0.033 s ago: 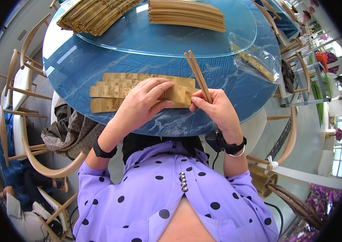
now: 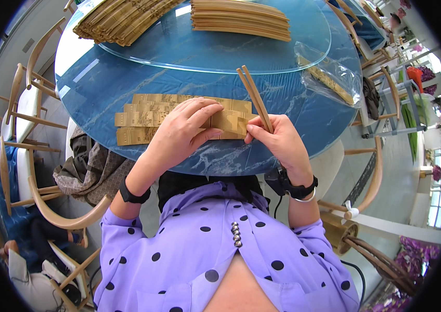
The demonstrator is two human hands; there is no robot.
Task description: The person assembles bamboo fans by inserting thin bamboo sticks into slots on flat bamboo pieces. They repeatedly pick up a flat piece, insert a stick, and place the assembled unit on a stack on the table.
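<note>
Near center, gold sleeves (image 2: 142,119) run left-right.
Left hand (image 2: 185,129) rests atop; right hand (image 2: 282,139), rightward, clasps chopsticks (image 2: 257,96), perhaps a sleeve.

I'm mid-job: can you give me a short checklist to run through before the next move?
1. Right hand has a grip on the two wooden chopsticks: ok, upper ends project above the hand.
2. Chopsticks' lower ends visible: not ok, the hand covers them.
3. Left hand on the gold printed strips: ok, resting over them.
4. Strips' left ends even: not ok, staggered.
5. Stick pile on the glass turntable: ok.
6. Number of strips under the left hand: cannot tell.
</note>
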